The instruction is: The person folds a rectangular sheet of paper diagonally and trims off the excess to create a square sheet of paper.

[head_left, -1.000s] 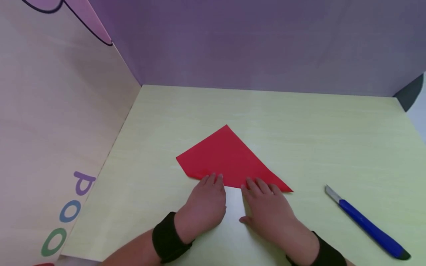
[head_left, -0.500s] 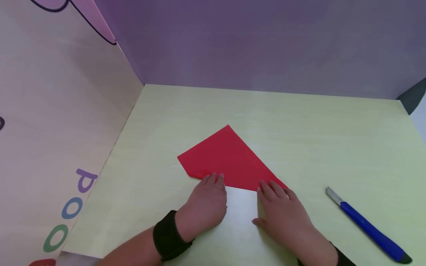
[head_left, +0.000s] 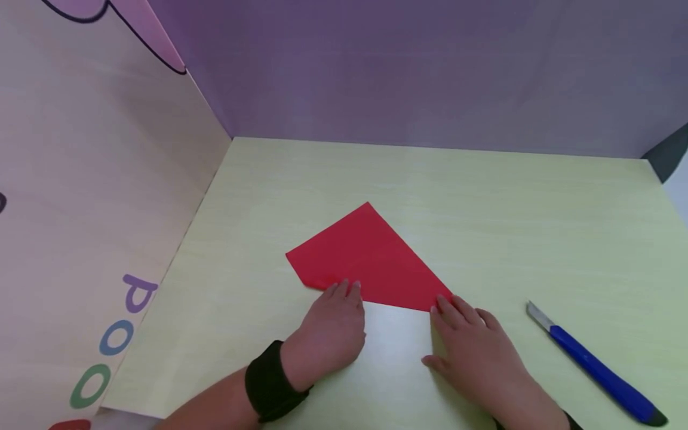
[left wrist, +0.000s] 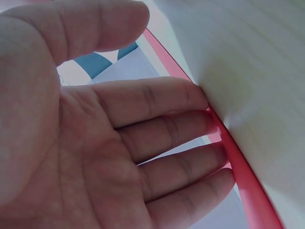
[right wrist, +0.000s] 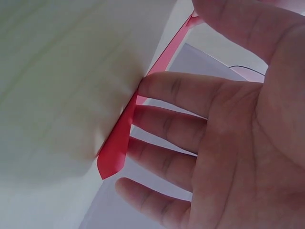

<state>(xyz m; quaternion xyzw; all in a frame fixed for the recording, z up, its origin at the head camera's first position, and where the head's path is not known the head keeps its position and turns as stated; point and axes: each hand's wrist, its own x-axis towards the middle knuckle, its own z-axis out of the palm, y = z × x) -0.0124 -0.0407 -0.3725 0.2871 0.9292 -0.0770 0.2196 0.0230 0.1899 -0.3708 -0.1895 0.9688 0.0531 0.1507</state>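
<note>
The left hand (head_left: 334,334) and right hand (head_left: 475,346), fingers extended and gripping nothing, touch the red paper's (head_left: 371,257) near edge.

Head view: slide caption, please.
Left hand and right hand touch red paper along its near edge; blue knife at right.

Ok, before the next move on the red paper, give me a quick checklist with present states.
1. Left hand touching the near edge of the red paper: ok.
2. Right hand at the paper's right-hand corner: ok.
3. Blue craft knife apart from the paper and both hands: ok.
4. Knife blade covered: not ok, it is bare.
5. Near edge pressed fully flat along its length: cannot tell, fingers hide parts of it.
</note>
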